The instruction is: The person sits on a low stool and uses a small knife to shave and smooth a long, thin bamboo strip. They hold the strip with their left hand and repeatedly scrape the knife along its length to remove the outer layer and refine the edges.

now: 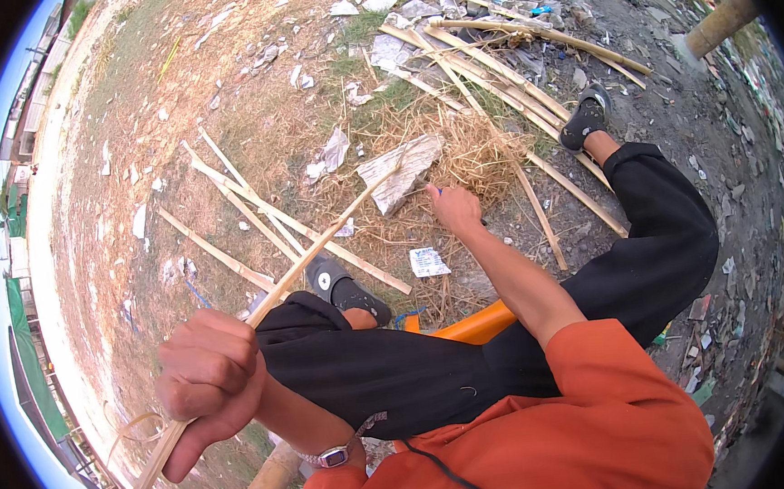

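Observation:
My left hand [210,375] is closed in a fist around a long, split bamboo strip [319,243]. The strip slants away from me, and its far tip lies over a pale, weathered block [403,173] on the ground. Behind the fist, its near end trails to the lower left, where thin loose strands curl. Just to the right of the block, my right hand [456,211] is closed, with a bit of something dark blue showing by the thumb. What it grips is mostly hidden. Beside that hand lies a heap of straw-like shavings [477,159].
Several split bamboo lengths [527,99] lie at the far right, and more strips [253,204] are at the left by my foot. An orange seat [475,323] shows under my legs. Scraps litter the ground. A thick post [722,23] stands at the far right.

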`<state>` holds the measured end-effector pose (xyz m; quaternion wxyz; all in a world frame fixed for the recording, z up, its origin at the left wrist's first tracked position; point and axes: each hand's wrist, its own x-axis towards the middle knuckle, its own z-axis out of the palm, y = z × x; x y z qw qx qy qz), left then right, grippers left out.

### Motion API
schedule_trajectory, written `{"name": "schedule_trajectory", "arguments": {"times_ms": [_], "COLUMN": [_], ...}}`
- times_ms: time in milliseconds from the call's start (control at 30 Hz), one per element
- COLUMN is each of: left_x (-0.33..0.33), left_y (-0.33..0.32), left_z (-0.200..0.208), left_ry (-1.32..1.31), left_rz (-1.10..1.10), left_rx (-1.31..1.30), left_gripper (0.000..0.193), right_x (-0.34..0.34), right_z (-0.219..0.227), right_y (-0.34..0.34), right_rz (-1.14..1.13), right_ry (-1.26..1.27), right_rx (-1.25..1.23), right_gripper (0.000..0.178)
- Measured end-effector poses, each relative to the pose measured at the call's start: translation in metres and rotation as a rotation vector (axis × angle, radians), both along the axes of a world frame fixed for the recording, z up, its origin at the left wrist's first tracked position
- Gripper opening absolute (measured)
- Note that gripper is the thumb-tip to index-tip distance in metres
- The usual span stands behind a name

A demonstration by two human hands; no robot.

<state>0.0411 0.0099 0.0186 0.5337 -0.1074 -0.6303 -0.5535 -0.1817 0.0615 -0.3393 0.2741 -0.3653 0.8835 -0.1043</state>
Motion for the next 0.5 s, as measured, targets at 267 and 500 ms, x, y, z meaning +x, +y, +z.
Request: {"name": "schedule_trajectory", "arguments": {"times_ms": [267,500], "left_x": [0.009,0.023], "left_y": [-0.011,-0.008], "left_z": [0.001,-0.009], "left_ry": [-0.016,0.008], "left_rz": [-0.02,0.207], "left_rx": [0.06,0.186], "left_gripper": [0.068,0.069], "right_x": [0.071,0.115], "right_z": [0.156,0.154], "right_y": [0.021,0.005], "right_rz": [0.07,-0.103], "right_ry": [-0.615,-0.43], "right_rx": [-0.634,-0.624], "right_gripper": [0.065,0.063]}}
